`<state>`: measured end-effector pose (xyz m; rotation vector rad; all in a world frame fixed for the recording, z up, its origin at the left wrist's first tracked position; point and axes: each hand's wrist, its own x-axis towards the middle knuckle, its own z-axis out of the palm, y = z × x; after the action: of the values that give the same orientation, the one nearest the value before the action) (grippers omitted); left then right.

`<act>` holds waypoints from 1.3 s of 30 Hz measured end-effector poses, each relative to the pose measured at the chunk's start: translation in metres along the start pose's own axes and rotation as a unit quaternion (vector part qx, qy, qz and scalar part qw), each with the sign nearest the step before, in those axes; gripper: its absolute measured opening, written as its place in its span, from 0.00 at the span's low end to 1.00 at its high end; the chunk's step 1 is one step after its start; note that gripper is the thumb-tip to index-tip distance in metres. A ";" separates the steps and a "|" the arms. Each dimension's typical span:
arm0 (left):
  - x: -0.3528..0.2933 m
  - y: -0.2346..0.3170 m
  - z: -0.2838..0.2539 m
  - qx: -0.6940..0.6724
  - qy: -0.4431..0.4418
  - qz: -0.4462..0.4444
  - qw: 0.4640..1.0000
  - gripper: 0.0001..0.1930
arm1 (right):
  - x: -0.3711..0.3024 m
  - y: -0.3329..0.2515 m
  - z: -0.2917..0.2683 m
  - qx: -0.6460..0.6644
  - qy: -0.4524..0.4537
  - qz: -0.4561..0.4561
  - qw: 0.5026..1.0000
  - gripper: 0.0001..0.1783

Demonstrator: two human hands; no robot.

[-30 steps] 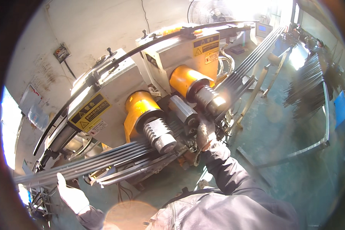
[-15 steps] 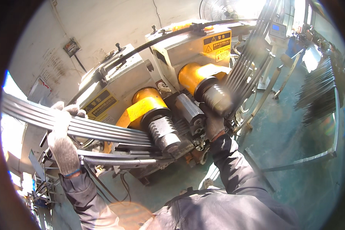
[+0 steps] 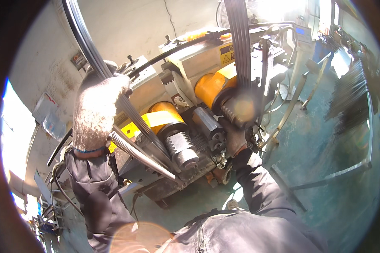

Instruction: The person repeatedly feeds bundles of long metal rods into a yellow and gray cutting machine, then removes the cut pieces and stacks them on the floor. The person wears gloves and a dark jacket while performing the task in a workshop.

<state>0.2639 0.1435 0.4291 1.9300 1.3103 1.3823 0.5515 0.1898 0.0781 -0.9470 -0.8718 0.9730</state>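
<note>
My left hand point(image 3: 99, 107), in a light knitted glove, is closed round a bundle of thin metal rods point(image 3: 135, 114). The rods run from the upper left down to the left grooved cylinder point(image 3: 180, 149), which is fixed to a yellow housing point(image 3: 162, 114). On the right, another upright part of the bundle point(image 3: 239, 42) reaches down to a second grooved cylinder point(image 3: 240, 110), blurred by glare. Beside and below that cylinder is my gloved right hand point(image 3: 235, 137), near a dark metal block point(image 3: 207, 120); its fingers are mostly hidden.
A ribbed hose point(image 3: 141, 155) crosses below the left rods. A black cable point(image 3: 173, 49) arches over the machine. On the right stand a post with a small screen point(image 3: 300, 33) and a metal frame point(image 3: 369, 126) with many rods point(image 3: 352, 99). A fan point(image 3: 223, 17) is behind.
My left hand and the left rods have swung up and inward, from nearly level to steep. The right rods now stand more upright. My right hand stays in nearly the same place.
</note>
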 end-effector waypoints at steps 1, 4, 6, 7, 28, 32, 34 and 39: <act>0.000 -0.002 0.001 -0.046 0.002 -0.025 0.999 0.19 | 0.000 -0.001 0.000 -0.029 0.007 0.001 1.000 0.17; -0.004 -0.003 0.001 -0.043 -0.004 0.003 0.999 0.17 | -0.001 -0.004 0.001 -0.067 -0.006 -0.029 0.997 0.18; -0.006 -0.003 -0.001 -0.024 -0.002 0.003 1.000 0.17 | -0.002 -0.007 0.002 -0.072 0.003 -0.006 0.997 0.18; -0.006 -0.003 -0.001 -0.007 0.003 -0.001 1.000 0.17 | -0.002 -0.008 0.002 -0.058 -0.001 0.002 0.998 0.18; -0.010 0.003 0.004 -0.022 0.014 -0.015 1.000 0.16 | -0.002 -0.006 0.005 -0.108 0.008 0.021 0.994 0.17; -0.011 0.006 0.002 0.000 0.028 -0.006 1.000 0.18 | -0.002 -0.003 0.005 -0.093 0.008 0.035 0.995 0.16; -0.010 0.010 0.001 0.052 0.032 -0.019 0.998 0.19 | -0.002 -0.003 0.005 -0.109 0.006 0.017 0.994 0.15; -0.001 0.031 0.001 0.071 0.054 -0.059 0.994 0.20 | -0.002 -0.005 0.004 -0.124 -0.003 -0.002 0.992 0.15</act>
<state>0.2784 0.1286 0.4520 1.8553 1.5861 1.3850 0.5482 0.1880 0.0838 -1.1522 -1.0160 0.8766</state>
